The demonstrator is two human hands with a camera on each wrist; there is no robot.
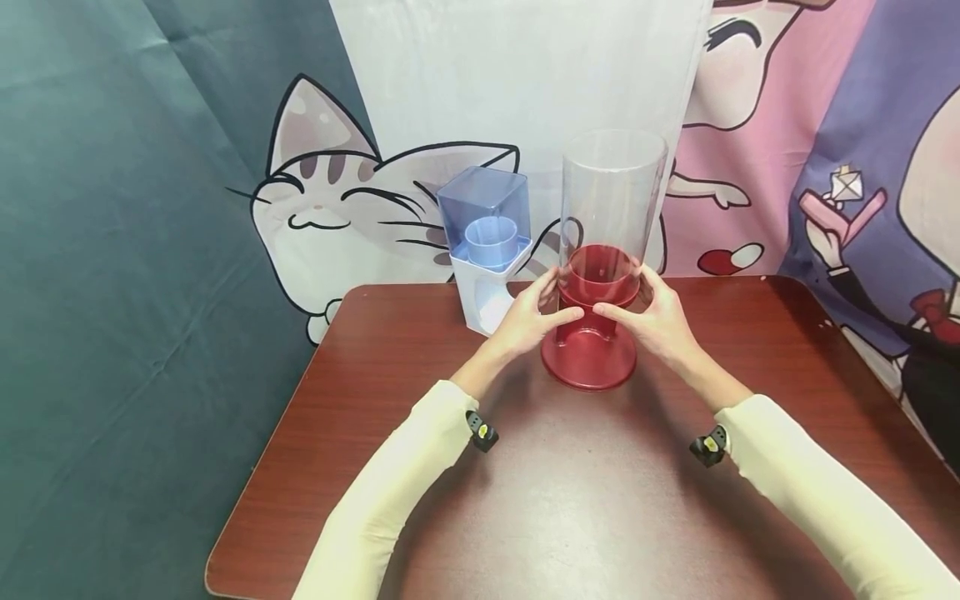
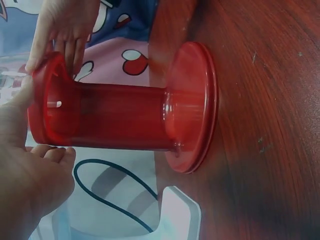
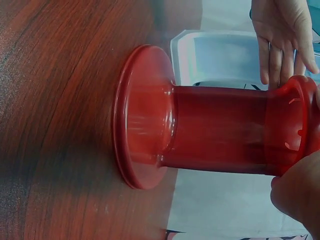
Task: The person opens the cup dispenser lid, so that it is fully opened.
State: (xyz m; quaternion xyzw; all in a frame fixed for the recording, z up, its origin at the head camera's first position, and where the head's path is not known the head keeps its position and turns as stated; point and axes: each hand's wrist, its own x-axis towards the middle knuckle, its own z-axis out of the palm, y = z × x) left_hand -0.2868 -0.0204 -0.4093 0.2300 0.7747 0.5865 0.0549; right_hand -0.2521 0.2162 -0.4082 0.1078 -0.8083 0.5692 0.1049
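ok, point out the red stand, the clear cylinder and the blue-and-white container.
Red stand [image 2: 122, 117], left wrist view: middle of its column.
Clear cylinder [image 1: 609, 204], head view: middle of its transparent wall.
Blue-and-white container [image 1: 472, 281], head view: front of its white body.

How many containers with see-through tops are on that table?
2: the red-based one, held between the left hand and right hand; the blue-and-white one, farther left.

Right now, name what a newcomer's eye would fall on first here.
Probably the red stand with its tall clear cylinder, upright toward the back of the table, the left hand and right hand flanking it. Next, the blue-and-white container left of it in the head view, then the smiling cartoon cat on the backdrop.
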